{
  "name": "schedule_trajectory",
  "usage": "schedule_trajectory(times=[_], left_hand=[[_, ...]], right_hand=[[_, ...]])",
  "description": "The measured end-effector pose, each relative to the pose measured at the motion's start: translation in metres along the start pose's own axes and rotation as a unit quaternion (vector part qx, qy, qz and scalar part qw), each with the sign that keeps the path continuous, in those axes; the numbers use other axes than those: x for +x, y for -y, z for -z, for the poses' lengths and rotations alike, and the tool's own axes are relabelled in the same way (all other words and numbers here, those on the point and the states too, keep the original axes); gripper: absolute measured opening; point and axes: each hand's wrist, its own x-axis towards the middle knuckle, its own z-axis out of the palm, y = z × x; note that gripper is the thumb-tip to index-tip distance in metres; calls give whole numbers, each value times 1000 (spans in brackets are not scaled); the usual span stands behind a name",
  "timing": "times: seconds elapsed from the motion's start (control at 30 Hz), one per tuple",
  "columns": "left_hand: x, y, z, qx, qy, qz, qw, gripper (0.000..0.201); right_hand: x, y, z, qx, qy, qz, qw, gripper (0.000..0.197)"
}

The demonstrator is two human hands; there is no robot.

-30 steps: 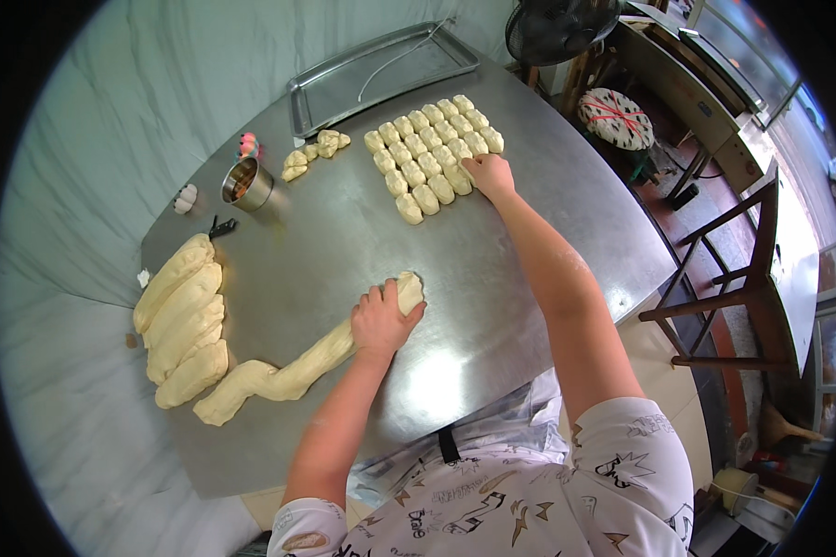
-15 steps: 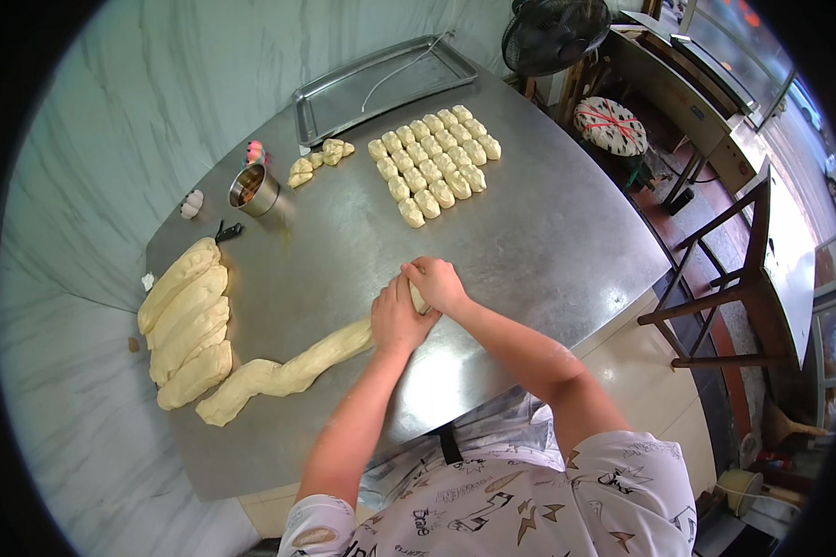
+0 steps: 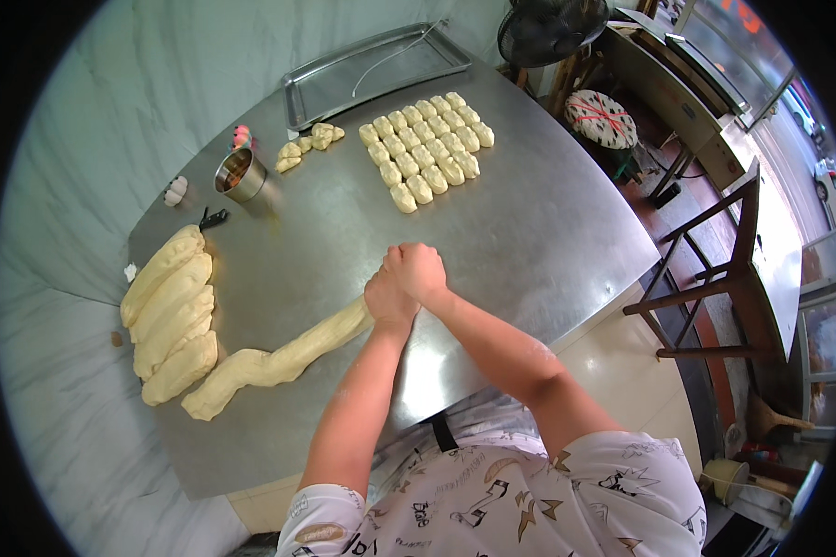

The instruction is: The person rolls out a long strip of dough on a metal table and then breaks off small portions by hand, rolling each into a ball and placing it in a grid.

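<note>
Lettering [image 3: 422, 514] on a white shirt [image 3: 567, 492]
It stands dark among drawings [image 3: 481, 501]; red marks [image 3: 739, 15] near the window [image 3: 718, 54] are too blurred to read.

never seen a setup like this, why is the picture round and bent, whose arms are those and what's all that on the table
There is no machine at work here: the arms belong to a person working bare-handed. The view comes from a wide fisheye camera worn on that person's head, looking down, so straight edges curve near the dark rim.

The left hand grips one end of a long dough rope. The right hand is up against the left; its grip is hidden.

On the metal table lie thick dough rolls at the left, rows of small dough pieces, and a few lumps of dough near a metal cup. A shallow metal tray sits at the far side.
</note>
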Motion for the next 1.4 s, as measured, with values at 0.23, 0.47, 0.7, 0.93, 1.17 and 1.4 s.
schedule_trajectory(times=[0.23,0.47,0.7,0.93,1.17,1.4], left_hand=[[15,-7,-6,34,118,2,992,18],[18,18,-14,-88,86,56,991,26],[-30,28,39,34,51,-9,998,92],[-29,51,27,111,57,-56,991,81],[-8,50,16,75,14,-88,993,66],[12,60,33,-96,30,-57,993,68]], right_hand=[[8,-14,17,-56,16,-36,998,32],[-21,13,56,-155,212,320,910,26],[140,-119,177,133,-44,126,982,43],[225,-100,189,-12,-56,22,998,50],[254,-123,148,-105,-134,16,985,47],[60,-28,43,-12,86,146,986,45]])
